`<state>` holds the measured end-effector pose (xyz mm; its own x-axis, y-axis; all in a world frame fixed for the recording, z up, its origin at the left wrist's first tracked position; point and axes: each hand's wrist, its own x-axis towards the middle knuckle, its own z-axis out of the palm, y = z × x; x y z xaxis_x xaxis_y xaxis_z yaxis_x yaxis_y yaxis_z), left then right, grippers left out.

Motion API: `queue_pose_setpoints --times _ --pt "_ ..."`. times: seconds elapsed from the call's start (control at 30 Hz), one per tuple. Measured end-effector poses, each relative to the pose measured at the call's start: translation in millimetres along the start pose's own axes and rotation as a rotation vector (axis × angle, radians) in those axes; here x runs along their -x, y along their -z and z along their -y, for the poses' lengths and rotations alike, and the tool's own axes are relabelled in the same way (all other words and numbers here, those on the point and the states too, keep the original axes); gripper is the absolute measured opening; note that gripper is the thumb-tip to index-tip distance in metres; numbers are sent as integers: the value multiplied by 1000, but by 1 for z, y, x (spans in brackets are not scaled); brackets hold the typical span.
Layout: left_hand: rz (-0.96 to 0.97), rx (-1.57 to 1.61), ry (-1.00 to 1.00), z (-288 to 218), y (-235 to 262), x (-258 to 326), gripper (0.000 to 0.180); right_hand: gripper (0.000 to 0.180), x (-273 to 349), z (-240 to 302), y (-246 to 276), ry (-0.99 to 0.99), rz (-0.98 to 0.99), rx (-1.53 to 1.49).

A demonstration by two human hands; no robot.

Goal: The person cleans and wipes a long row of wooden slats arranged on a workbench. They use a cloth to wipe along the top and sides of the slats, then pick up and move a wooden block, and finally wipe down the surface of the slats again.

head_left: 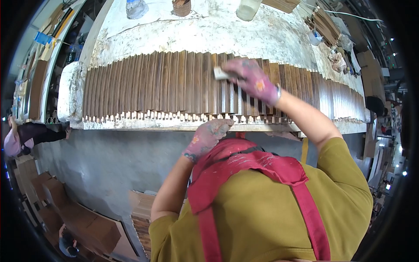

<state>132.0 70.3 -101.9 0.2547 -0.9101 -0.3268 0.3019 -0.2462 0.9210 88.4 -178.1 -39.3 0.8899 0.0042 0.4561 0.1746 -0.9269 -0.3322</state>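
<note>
A long row of dark brown wooden slats (183, 83) lies side by side on the table, with pale tenons at their near ends. My right hand (251, 81), in a pink patterned glove, reaches across the middle of the row. It grips a small whitish pad (221, 73), slightly blurred, against the slats' faces. At the table's front edge, my left hand (209, 136), gloved alike, is closed with its fingertips by the tenons in the middle of the row. Whatever its fingers may hold is hidden.
A clear plastic container (136, 8), a rusty brown can (181, 7) and a cloudy jar (248, 9) stand at the table's far side. A white wrapped block (72, 91) sits at the row's left end. Cardboard (87, 218) and another person (22, 139) are at left.
</note>
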Motion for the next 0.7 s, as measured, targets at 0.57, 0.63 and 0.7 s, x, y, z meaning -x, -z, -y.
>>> queue_pose_setpoints --times 0.57,0.63,0.7 --pt "-65 -484 -289 4 4 0 28 26 -30 -14 13 -170 331 148" --pt "-66 -384 -292 17 5 -1 28 29 -14 12 20 -74 438 146" --pt "-50 -371 -216 18 7 -3 28 33 -17 20 32 -50 623 97"
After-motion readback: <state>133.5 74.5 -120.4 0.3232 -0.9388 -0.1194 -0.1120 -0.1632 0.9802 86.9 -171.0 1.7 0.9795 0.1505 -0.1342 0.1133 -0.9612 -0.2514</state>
